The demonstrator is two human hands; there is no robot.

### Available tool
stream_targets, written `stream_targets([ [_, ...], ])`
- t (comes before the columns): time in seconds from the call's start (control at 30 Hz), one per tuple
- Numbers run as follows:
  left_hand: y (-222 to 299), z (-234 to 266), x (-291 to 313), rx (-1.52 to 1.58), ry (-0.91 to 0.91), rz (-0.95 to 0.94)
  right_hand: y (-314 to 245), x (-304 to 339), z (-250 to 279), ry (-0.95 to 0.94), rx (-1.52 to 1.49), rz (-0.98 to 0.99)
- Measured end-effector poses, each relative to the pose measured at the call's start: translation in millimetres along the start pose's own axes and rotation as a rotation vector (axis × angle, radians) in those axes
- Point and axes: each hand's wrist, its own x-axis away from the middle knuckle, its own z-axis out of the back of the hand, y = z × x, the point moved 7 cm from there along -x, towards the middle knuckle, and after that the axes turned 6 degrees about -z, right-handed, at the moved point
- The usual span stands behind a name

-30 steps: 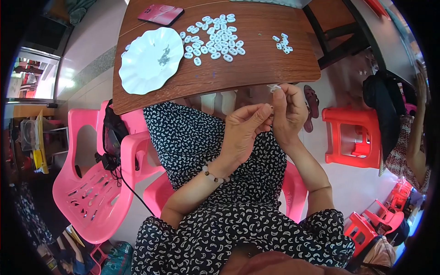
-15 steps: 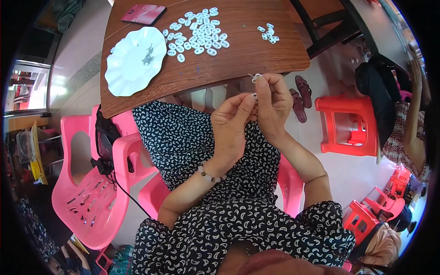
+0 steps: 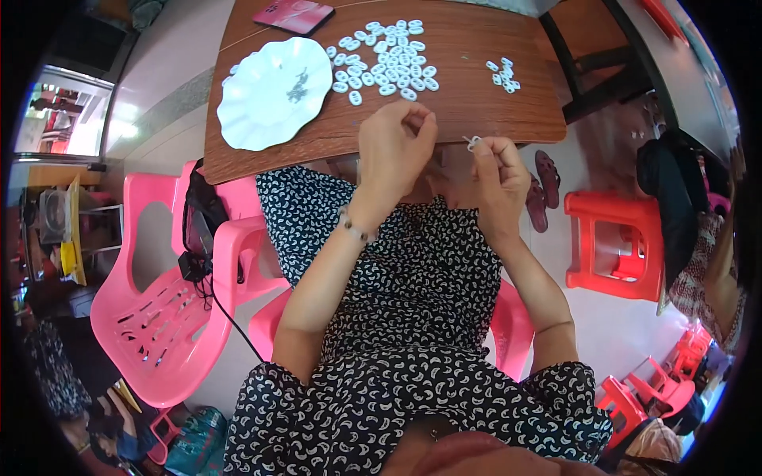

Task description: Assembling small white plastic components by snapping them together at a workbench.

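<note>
At the table's near edge my left hand (image 3: 394, 147) is held with its fingers curled and the thumb near the fingertips. Whatever lies between them, if anything, is hidden. My right hand (image 3: 500, 186) pinches a small white plastic piece (image 3: 474, 143), with a thin pin-like bit sticking out of it. Just beyond my left hand, several white oval two-hole pieces (image 3: 389, 65) lie spread on the brown table (image 3: 468, 111). A smaller group of little white parts (image 3: 503, 77) sits to the right. The white scalloped plate (image 3: 254, 99) carries a heap of tiny grey metal bits (image 3: 298, 89).
A pink flat box (image 3: 292, 14) lies at the table's far left. Pink plastic chairs (image 3: 163, 333) stand to my left, one with a black bag (image 3: 205, 210) and cable. A red stool (image 3: 615, 246) and sandals (image 3: 541, 190) are on the floor at right. Other people sit around.
My hands have moved apart. The left went forward to the table edge near the oval pieces; the right keeps its white piece. The whole view has shifted slightly.
</note>
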Motion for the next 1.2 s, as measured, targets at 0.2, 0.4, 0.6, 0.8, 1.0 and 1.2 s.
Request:
stream_targets([
  [0.2, -5, -7, -21, -0.178, -0.058, -0.011, 5, 0, -5, -0.046, 0.032, 0.027],
  [0.4, 2, 10, -18, -0.122, -0.012, -0.081, 7, -1, -4, -0.038, 0.039, 0.025],
  [0.6, -4, 70, -5, -0.401, 0.126, -0.036, 11, -5, 2, -0.073, -0.003, 0.039],
  [0.8, -11, 66, -9, -0.511, 0.027, 0.051, 19, -4, 2, -0.082, 0.003, 0.023],
  [1.0, -18, 61, -16, -0.551, 0.014, 0.082, 18, -2, 4, -0.089, -0.015, -0.025],
  [1.2, -18, 61, -12, -0.504, 0.033, 0.078, 22, -3, 4, -0.103, -0.027, -0.028],
])
